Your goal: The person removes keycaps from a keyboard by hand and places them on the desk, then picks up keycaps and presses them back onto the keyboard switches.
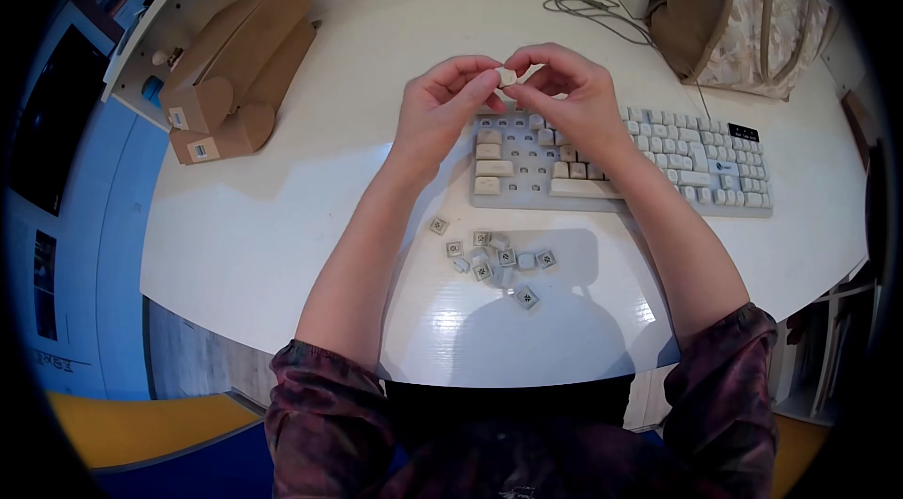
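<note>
A small white keycap (506, 77) is pinched between my left hand (447, 104) and my right hand (571, 99), both raised over the top left part of a white keyboard (696, 160). The keyboard's left section has bare switches where caps are off, beside several caps still in place. My right forearm passes over its middle and hides some keys. Nearer to me, several loose keycaps (506, 257) lie scattered on the white desk, some upside down with their undersides showing.
Two brown cardboard boxes (235, 66) lie at the desk's left back. A coiled grey cable (593, 2) runs towards the keyboard at the back right. Beside it stands a brown patterned bag (743, 19). The white desk's (235, 254) front edge curves before my body.
</note>
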Demonstrator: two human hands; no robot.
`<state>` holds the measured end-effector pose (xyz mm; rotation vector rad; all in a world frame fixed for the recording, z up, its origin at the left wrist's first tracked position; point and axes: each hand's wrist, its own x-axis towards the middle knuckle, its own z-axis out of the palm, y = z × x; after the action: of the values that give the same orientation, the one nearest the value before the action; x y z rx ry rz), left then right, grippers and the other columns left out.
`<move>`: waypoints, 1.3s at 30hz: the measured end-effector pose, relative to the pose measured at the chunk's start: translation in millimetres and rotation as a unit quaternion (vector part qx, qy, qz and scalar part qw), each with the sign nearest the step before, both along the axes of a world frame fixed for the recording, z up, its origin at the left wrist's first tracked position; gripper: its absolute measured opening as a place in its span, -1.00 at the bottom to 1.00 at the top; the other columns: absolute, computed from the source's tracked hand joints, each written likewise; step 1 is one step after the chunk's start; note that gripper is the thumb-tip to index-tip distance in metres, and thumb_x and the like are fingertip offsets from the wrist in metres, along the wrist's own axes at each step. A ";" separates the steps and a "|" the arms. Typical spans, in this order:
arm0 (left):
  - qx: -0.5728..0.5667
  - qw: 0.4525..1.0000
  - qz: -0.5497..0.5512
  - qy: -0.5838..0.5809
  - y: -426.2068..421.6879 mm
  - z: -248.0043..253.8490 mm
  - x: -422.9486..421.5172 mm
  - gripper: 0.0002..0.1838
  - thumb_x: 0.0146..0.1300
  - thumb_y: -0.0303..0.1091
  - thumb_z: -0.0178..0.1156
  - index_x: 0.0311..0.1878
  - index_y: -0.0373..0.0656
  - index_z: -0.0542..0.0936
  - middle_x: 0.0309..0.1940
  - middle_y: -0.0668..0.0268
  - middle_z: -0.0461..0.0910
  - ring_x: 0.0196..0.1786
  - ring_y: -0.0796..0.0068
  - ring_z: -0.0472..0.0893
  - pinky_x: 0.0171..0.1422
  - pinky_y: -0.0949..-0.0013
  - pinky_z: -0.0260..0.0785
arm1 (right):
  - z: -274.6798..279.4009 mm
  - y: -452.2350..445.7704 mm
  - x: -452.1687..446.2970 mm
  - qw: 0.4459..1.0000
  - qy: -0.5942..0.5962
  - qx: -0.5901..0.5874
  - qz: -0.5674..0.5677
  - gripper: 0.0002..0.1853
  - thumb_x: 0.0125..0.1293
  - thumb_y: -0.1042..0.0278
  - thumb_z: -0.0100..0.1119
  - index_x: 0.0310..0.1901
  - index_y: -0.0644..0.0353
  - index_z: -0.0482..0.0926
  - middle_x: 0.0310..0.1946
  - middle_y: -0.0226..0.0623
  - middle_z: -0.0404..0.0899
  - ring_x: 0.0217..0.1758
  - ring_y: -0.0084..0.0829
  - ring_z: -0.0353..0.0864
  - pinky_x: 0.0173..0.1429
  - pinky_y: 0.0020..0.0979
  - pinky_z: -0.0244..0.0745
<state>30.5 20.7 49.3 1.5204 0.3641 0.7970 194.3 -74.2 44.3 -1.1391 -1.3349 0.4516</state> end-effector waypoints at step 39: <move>-0.151 0.988 -0.016 0.035 6.5 -7.2 -1.6 -0.83 0.38 -0.34 0.27 -0.06 -0.19 0.60 -0.20 0.33 0.65 -0.12 0.48 0.69 0.16 0.37 0.55 | -12.9 4.0 -0.4 0.999 -0.037 -0.026 -0.021 -0.72 0.15 0.55 0.34 -0.07 0.21 0.65 -0.18 -0.40 0.67 -0.25 -0.61 0.62 -0.25 -0.53 0.56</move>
<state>28.9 27.3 42.1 1.2680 0.4889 0.6312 193.9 -70.1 31.3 -1.2364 -1.3675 0.4187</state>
